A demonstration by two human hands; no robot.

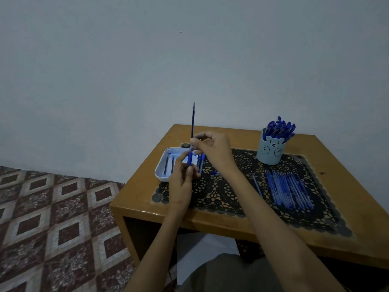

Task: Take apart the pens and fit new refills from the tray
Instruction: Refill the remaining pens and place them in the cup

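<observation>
My left hand (182, 182) grips the blue pen barrel (190, 158) upright above the white tray (161, 167). My right hand (212, 150) pinches a thin blue refill (192, 121) that stands up out of the barrel, tip pointing upward. In the tray lie a few dark refills (169, 164). Two more pens (201, 163) lie at the tray's right edge, partly hidden by my hands. A small blue pen part (214, 173) lies on the mat just below my right wrist.
A light-blue bear cup (270, 150) full of blue pens stands at the back right of the wooden table (134, 199). Several blue refills (288, 189) lie in a row on the black lace mat (223, 194). Patterned floor tiles lie to the left.
</observation>
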